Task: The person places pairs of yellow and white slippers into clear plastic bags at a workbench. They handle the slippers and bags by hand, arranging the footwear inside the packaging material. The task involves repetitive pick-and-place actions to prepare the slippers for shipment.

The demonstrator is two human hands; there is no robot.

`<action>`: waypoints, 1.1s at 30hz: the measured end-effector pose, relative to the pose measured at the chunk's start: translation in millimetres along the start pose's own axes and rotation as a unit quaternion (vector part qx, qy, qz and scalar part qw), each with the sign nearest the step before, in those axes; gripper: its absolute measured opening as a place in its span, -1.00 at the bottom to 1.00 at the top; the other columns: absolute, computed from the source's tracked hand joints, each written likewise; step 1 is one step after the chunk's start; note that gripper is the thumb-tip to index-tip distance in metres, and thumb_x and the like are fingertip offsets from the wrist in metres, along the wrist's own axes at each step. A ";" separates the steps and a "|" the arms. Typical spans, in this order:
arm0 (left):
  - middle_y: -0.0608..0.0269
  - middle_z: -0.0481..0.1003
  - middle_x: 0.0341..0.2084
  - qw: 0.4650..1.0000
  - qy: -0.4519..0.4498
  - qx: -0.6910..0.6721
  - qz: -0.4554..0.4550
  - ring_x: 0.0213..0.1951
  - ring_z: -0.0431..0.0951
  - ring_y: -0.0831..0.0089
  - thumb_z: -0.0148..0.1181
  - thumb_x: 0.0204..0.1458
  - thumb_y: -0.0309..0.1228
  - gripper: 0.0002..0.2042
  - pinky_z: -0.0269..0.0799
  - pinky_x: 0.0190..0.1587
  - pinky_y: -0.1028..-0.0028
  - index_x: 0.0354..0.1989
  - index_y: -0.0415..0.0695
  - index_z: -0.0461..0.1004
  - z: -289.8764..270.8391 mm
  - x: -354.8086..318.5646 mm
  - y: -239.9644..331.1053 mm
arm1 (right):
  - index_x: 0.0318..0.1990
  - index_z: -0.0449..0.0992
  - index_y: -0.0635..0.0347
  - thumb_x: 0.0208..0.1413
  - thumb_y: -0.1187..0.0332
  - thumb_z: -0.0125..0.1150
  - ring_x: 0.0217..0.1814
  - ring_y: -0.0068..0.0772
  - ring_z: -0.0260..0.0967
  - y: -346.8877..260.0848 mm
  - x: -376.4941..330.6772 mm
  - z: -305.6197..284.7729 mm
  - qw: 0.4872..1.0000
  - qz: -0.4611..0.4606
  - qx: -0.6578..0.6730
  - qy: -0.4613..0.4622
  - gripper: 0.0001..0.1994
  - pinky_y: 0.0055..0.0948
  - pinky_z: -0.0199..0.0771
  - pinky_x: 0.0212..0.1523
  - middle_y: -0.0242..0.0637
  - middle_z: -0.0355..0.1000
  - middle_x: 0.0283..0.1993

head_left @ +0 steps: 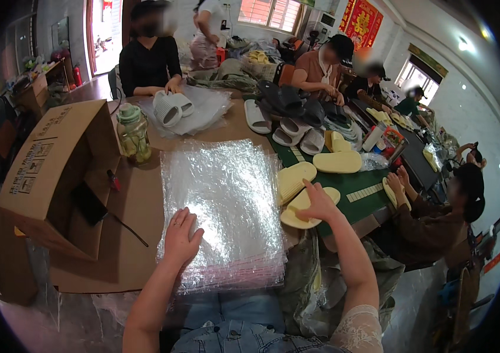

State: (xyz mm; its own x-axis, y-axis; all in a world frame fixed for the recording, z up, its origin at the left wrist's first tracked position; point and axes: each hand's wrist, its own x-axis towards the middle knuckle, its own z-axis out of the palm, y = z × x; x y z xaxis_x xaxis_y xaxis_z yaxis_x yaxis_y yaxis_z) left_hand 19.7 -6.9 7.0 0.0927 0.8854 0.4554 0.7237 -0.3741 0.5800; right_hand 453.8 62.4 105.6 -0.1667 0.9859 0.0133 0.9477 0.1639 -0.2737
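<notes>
The long table (144,206) is covered near this end with brown cardboard sheeting, and further along with a dark green mat (356,182). On the cardboard lies a thick stack of clear plastic bags (220,206), with an open cardboard box (55,170) tipped on its side to the left of it. Beside the box stand a green-tinted drinking bottle (133,134) and, flat on the cardboard, a red-handled tool (113,179). Pale yellow slippers (306,200) lie where cardboard meets mat, another yellow one (337,162) just beyond. Further up sit white slippers (297,132), dark slippers (288,97) and a white pair (170,107) on loose plastic.
</notes>
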 end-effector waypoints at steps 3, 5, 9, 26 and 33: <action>-0.13 0.39 0.24 1.000 -0.016 0.002 0.011 0.31 0.31 -0.11 0.30 0.04 -0.25 -0.53 0.23 0.36 0.09 0.11 -0.20 0.51 -0.4 -0.1 -1.8 | 0.46 0.12 0.25 -0.30 -0.01 0.59 0.35 0.05 0.25 22.4 26.0 15.2 0.997 0.009 0.021 0.068 0.14 -0.18 0.29 0.35 0.08 0.24 0.29; -0.11 0.40 0.24 0.999 -0.025 -0.002 0.021 0.30 0.33 -0.09 0.34 0.01 -0.24 -0.51 0.22 0.36 0.11 0.12 -0.20 0.52 2.7 0.4 -6.4 | 0.45 0.15 0.25 -0.22 -0.02 0.57 0.42 0.03 0.20 33.9 43.8 26.1 0.995 0.026 0.084 0.049 0.07 -0.19 0.25 0.38 0.09 0.23 0.36; -0.10 0.38 0.26 0.999 -0.037 -0.011 0.016 0.34 0.28 -0.06 0.30 0.05 -0.20 -0.52 0.20 0.38 0.11 0.12 -0.18 0.52 0.8 -1.2 -3.4 | 0.40 0.26 0.26 -0.09 -0.01 0.51 0.41 -0.02 0.26 42.2 67.6 33.9 0.980 0.057 0.189 -0.008 -0.07 -0.23 0.26 0.39 0.07 0.31 0.36; -0.11 0.40 0.23 1.000 -0.002 0.023 0.015 0.29 0.32 -0.10 0.28 0.05 -0.24 -0.56 0.24 0.34 0.08 0.08 -0.20 0.52 -4.6 -7.4 -6.1 | -0.16 0.49 0.37 0.05 0.63 0.07 -0.06 -0.21 0.52 53.1 0.9 7.9 0.599 0.199 0.775 0.015 -0.81 -0.38 0.58 -0.09 -0.08 0.47 -0.14; -0.21 0.40 0.19 0.998 -0.010 0.033 0.055 0.26 0.34 -0.14 0.25 0.05 -0.24 -0.56 0.24 0.34 0.08 0.08 -0.21 0.50 0.0 0.5 -2.3 | -0.28 0.54 0.40 0.02 0.34 0.30 -0.05 -0.02 0.54 8.4 -22.8 9.2 0.972 0.225 0.062 0.031 -0.75 -0.13 0.56 -0.09 0.07 0.54 -0.20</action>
State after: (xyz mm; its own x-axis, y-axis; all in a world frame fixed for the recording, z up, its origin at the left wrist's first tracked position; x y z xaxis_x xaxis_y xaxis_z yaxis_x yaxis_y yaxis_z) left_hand 18.2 -5.6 5.9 0.1871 0.8450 0.5010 0.7516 -0.4515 0.4809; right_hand 463.1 41.0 94.2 0.2766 0.9578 -0.0782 0.8805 -0.2852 -0.3786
